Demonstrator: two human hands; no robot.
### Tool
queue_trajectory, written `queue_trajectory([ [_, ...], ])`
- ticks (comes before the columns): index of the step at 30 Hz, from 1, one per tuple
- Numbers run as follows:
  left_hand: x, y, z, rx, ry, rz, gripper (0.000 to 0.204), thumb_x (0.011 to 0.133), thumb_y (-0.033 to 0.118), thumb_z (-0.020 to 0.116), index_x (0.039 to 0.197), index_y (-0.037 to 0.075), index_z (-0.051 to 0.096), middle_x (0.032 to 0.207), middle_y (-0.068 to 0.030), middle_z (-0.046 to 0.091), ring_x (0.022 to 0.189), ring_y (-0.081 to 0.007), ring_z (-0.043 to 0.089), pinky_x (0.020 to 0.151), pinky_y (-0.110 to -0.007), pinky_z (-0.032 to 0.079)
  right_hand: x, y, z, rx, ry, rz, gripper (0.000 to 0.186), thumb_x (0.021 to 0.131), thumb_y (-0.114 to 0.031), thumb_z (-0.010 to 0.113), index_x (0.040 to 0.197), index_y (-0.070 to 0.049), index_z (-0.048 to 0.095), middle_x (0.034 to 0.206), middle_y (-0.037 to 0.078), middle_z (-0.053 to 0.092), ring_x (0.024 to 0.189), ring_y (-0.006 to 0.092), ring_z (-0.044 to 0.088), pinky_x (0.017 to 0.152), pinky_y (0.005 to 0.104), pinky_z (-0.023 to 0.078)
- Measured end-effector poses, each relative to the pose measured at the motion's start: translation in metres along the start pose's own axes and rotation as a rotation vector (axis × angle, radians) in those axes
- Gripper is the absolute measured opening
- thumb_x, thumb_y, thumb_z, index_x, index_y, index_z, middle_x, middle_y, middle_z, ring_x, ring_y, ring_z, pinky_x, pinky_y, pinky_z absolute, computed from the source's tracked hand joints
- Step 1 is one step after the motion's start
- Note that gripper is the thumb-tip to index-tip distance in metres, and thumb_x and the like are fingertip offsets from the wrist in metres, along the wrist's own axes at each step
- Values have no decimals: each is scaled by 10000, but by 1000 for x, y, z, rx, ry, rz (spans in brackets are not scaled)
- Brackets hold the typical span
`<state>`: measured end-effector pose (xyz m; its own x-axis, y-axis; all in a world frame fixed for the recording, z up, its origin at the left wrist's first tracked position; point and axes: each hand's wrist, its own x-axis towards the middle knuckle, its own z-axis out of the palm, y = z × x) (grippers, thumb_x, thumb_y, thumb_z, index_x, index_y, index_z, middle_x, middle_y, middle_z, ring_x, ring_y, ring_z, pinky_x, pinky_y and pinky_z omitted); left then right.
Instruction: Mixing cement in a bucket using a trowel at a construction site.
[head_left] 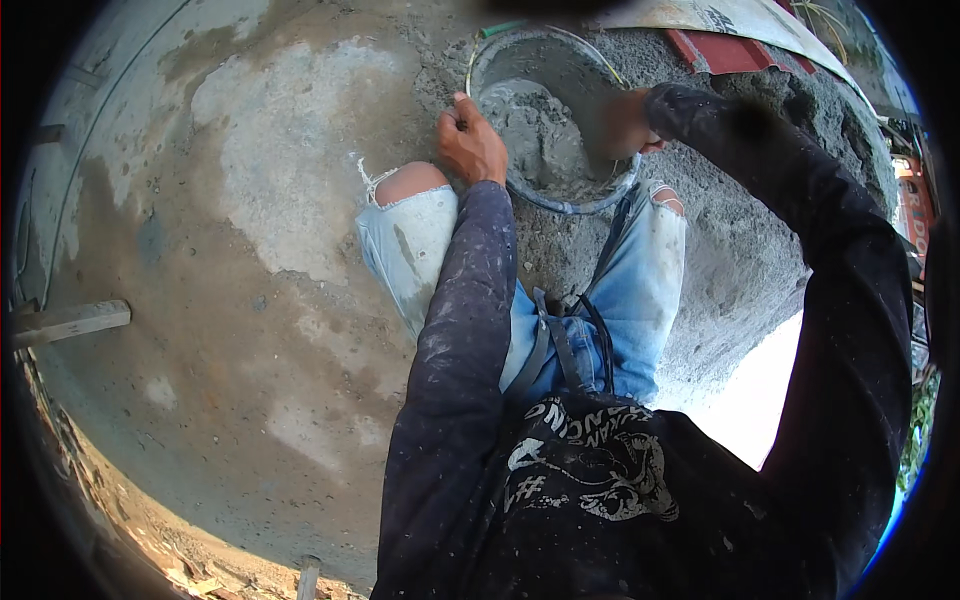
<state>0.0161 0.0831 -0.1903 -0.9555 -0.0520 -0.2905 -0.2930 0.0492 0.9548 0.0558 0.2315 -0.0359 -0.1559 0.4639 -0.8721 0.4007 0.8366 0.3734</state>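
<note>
On the floor [300,330], by the grey mound [740,240]'s left edge, the bucket [575,60] of mortar [530,125] looks heavy; I'd grip opposite rims. The left hand [475,145] curls half-closed alongside, hold unclear; the right hand [630,122], blurred, I can't tell.

Up top right sat a red ribbed sheet [725,52]; a squared timber [78,322] jutted in from the left, green leaves [916,425] peeked at right, pale scraps [190,575] littered lower left!

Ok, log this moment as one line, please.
left hand: at bucket, left side | right hand: at bucket, right side, blurred | inside bucket: grey mix
</note>
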Motion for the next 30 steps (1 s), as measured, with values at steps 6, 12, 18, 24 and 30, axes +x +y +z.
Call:
queue_trajectory([
  [6, 4, -13, -5, -25, -41, -27, 479, 956, 403, 501, 774, -32, 587, 748, -182, 596, 692, -348, 563, 660, -456, 417, -34, -15, 16, 112, 53, -246, 491, 951, -472, 491, 815, -13, 600, 555, 77, 541, 438, 211, 556, 412, 357, 468],
  [12, 8, -3, -9, 6, -45, 63, 472, 967, 382, 491, 782, -44, 577, 736, -182, 578, 681, -337, 548, 649, -457, 404, -75, 37, 67, -212, 894, -425, 357, 936, -406, 560, 1026, -61, 576, 635, 151, 612, 554, 327, 621, 499, 418, 483],
  [18, 6, 2, -4, -2, -54, 46, 531, 964, 405, 498, 713, -61, 535, 644, -178, 543, 605, -271, 460, 619, -433, 374, -47, 63, 110, -376, 956, -282, 350, 930, -383, 565, 1104, -84, 512, 684, 93, 613, 544, 250, 627, 483, 379, 505],
  [24, 12, -12, -4, 34, -34, 116, 574, 971, 436, 464, 837, -101, 614, 720, -190, 617, 651, -286, 494, 668, -427, 400, -37, 70, 138, -352, 1093, -323, 299, 919, -329, 577, 1061, -67, 559, 643, 77, 603, 560, 231, 640, 460, 361, 473],
  [30, -5, 9, -15, 140, -163, 98, 629, 989, 438, 415, 1211, -133, 556, 1204, -271, 596, 1055, -355, 578, 934, -375, 422, -64, 86, 228, 679, 1180, -152, 336, 908, -416, 577, 1054, -113, 592, 662, 130, 629, 602, 306, 646, 507, 418, 473],
])
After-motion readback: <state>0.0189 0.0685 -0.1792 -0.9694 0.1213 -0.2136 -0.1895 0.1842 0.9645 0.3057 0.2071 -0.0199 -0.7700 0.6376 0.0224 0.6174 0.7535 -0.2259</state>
